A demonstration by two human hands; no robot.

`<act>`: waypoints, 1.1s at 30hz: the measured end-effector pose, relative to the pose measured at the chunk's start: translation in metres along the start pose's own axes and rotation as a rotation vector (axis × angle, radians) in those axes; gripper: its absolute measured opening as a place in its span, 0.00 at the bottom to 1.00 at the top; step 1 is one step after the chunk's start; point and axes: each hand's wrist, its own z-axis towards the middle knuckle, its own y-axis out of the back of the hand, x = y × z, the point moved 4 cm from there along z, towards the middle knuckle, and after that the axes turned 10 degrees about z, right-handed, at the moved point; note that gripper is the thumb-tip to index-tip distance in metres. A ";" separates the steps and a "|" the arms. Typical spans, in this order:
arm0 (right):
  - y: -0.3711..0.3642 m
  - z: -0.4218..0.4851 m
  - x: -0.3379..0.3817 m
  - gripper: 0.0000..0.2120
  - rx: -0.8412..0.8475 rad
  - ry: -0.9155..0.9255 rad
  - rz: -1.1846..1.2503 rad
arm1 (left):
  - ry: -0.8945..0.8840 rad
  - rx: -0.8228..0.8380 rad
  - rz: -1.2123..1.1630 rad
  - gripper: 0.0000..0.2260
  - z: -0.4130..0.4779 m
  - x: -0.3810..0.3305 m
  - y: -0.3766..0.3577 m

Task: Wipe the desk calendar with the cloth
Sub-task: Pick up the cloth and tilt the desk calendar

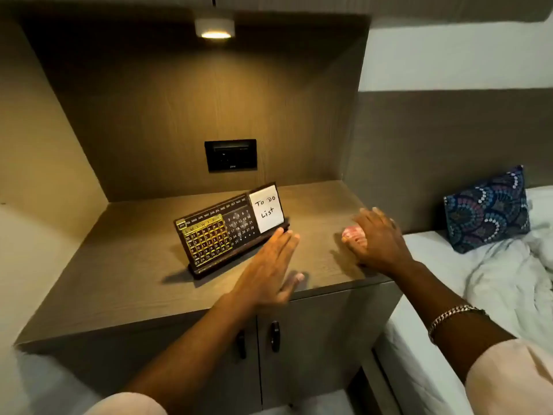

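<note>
- The calendar (227, 232) stands tilted back on the bench (119, 265), under the lamp (214, 26), its face to the person and a "To Do List" note (267, 208) at its right end.
- The left hand (269, 271) is flat and released, fingertips just touching the calendar's right front corner; to me it looks set to steady the stand.
- The right hand (380, 241), right of the calendar, covers a pinkish cloth (354, 235); whether its grip has closed I cannot tell.
- Done well: bunch the cloth, hold the base down, and wipe lightly, since the stand could slide or tip backward.
- The small date tiles and the paper note may snag or shift.
- Behind the calendar a wall socket (230, 155); off to its right, a bed (478, 265) with a patterned pillow (486, 209). Nothing blocks the way.
</note>
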 end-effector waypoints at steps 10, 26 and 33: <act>-0.052 -0.001 -0.035 0.32 0.081 -0.215 0.008 | -0.078 0.281 0.074 0.33 0.022 0.034 -0.073; -0.035 -0.015 0.021 0.24 -0.226 -0.193 0.355 | 0.004 0.452 -0.141 0.33 0.017 0.046 -0.038; -0.032 -0.020 0.090 0.17 -0.499 -0.135 0.867 | -0.046 0.227 -0.285 0.30 0.025 0.092 0.080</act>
